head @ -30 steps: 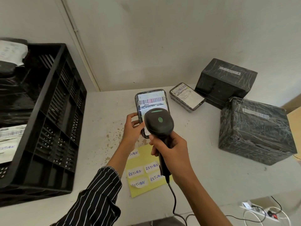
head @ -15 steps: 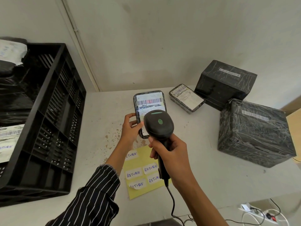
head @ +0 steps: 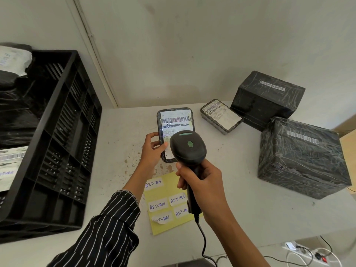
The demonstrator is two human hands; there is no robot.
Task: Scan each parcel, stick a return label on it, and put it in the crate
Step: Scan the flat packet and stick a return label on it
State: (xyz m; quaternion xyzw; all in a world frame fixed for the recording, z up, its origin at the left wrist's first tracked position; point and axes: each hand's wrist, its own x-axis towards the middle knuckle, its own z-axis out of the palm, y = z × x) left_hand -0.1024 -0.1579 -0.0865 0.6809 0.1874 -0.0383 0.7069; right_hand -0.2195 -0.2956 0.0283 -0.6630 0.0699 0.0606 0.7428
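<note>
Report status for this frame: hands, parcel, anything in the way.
Left hand holds small parcel by its edge. Right hand grips scanner, aimed at the barcode. Nothing between scanner and barcode; crate at left.

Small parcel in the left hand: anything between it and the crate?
Nothing visible stands on the table between the small parcel, gripped by the left hand, and the crate to its left. Only the crate's own side wall rises in the path.
</note>
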